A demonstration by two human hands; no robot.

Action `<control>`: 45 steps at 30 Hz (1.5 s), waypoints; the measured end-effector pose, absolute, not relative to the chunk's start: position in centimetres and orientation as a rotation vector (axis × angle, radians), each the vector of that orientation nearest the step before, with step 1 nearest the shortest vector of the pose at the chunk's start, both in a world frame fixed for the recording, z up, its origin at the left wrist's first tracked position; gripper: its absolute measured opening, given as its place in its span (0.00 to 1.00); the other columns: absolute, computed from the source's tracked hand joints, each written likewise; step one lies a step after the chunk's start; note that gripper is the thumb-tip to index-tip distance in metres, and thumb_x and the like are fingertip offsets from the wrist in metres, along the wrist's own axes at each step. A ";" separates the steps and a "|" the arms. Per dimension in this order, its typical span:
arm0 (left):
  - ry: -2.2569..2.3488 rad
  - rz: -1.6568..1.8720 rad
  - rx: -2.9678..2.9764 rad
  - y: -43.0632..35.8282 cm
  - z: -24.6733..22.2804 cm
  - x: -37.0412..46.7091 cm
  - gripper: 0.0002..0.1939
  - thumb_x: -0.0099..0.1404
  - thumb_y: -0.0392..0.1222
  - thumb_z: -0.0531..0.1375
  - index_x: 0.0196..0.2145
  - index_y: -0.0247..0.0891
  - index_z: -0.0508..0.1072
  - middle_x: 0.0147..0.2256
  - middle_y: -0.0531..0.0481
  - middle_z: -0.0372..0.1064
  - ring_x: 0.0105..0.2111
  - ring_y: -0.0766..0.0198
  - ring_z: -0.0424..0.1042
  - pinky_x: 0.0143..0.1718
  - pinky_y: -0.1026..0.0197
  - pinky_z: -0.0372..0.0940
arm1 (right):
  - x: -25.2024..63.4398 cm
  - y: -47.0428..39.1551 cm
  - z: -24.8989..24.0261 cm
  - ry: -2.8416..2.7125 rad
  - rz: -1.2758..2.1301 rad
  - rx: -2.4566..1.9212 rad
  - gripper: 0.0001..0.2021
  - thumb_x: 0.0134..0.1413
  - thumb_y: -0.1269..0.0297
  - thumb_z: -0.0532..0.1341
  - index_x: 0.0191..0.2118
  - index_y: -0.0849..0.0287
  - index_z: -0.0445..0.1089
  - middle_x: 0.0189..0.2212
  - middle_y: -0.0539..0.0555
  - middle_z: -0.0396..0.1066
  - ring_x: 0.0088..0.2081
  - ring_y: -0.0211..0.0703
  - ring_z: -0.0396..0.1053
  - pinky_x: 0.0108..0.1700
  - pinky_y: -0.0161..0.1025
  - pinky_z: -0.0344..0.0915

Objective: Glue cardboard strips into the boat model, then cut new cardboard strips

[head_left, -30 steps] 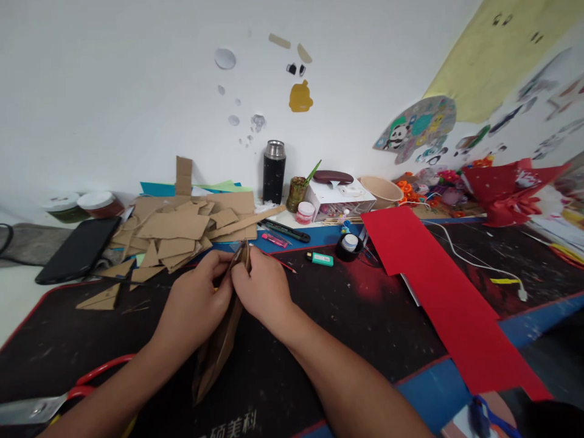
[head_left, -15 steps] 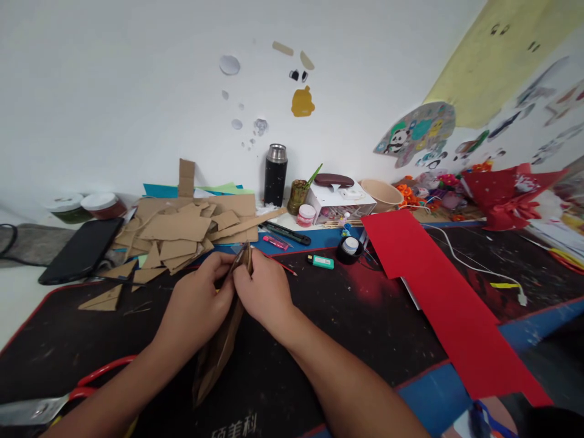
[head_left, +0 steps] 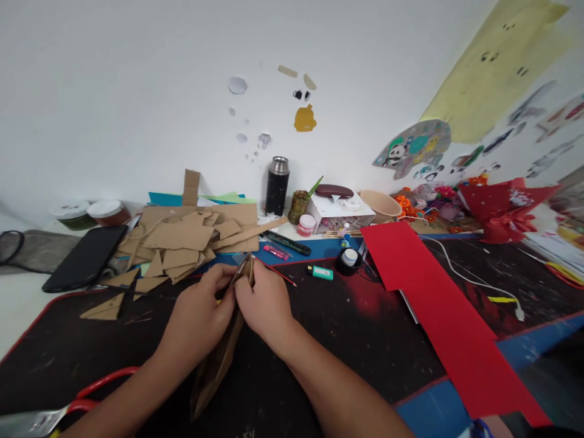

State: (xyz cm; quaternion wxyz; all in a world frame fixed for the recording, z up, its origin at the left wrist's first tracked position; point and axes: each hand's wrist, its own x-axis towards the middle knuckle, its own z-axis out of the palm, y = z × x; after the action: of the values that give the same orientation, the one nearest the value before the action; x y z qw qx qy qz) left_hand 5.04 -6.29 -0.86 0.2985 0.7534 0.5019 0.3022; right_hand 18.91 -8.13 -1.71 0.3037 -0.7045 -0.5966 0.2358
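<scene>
A folded brown cardboard piece (head_left: 216,368) stands on edge above the dark mat, running from its upper tip down toward the near left. My left hand (head_left: 201,310) pinches its upper part from the left. From the right, my right hand (head_left: 264,298) closes on the same upper end, its thumb and fingers pressed round the edge. Both hands nearly touch each other. Fingertips partly hide what lies between them at the tip. Red-handled scissors (head_left: 82,404) lie at the lower left, partly under my left forearm.
Cardboard scraps (head_left: 180,234) are heaped at the back left beside a black phone (head_left: 86,258). Behind stands a black flask (head_left: 277,185). A green eraser (head_left: 320,272), a black pot (head_left: 349,261) and a long red sheet (head_left: 447,316) lie to the right.
The view has tilted slightly up, so the scene sits lower in the picture. Both hands keep their hold on the cardboard, with little visible movement.
</scene>
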 end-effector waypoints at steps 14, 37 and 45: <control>1.266 0.855 1.870 -6.0 -0.8 5.0 0.11 0.68 0.50 0.56 0.41 0.47 0.76 0.44 0.47 0.87 0.45 0.48 0.86 0.46 0.54 0.78 | 18.6 -8.1 -1.9 -1.514 0.638 -1.864 0.07 0.66 0.69 0.59 0.43 0.56 0.74 0.37 0.57 0.83 0.39 0.52 0.80 0.38 0.40 0.62; 1.255 0.823 1.719 -5.3 -1.7 5.0 0.11 0.66 0.50 0.58 0.41 0.49 0.78 0.45 0.48 0.87 0.47 0.47 0.86 0.49 0.51 0.78 | 18.6 -7.7 -2.9 -1.364 0.767 -1.769 0.08 0.62 0.72 0.59 0.40 0.53 0.75 0.33 0.53 0.81 0.35 0.49 0.78 0.38 0.38 0.68; 1.275 0.761 1.687 -5.4 -1.4 4.9 0.13 0.67 0.54 0.57 0.41 0.49 0.77 0.47 0.47 0.87 0.50 0.45 0.86 0.49 0.50 0.78 | 18.6 -7.7 -2.9 -1.379 0.774 -1.755 0.08 0.63 0.70 0.58 0.40 0.54 0.74 0.34 0.53 0.81 0.35 0.49 0.78 0.39 0.38 0.68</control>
State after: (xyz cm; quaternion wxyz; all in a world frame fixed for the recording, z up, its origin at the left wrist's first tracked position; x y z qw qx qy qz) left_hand 4.91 -5.38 -1.36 0.4322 0.6769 0.5117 0.3052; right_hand 18.64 -7.74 -2.85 0.3798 -0.6873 -0.5399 0.3031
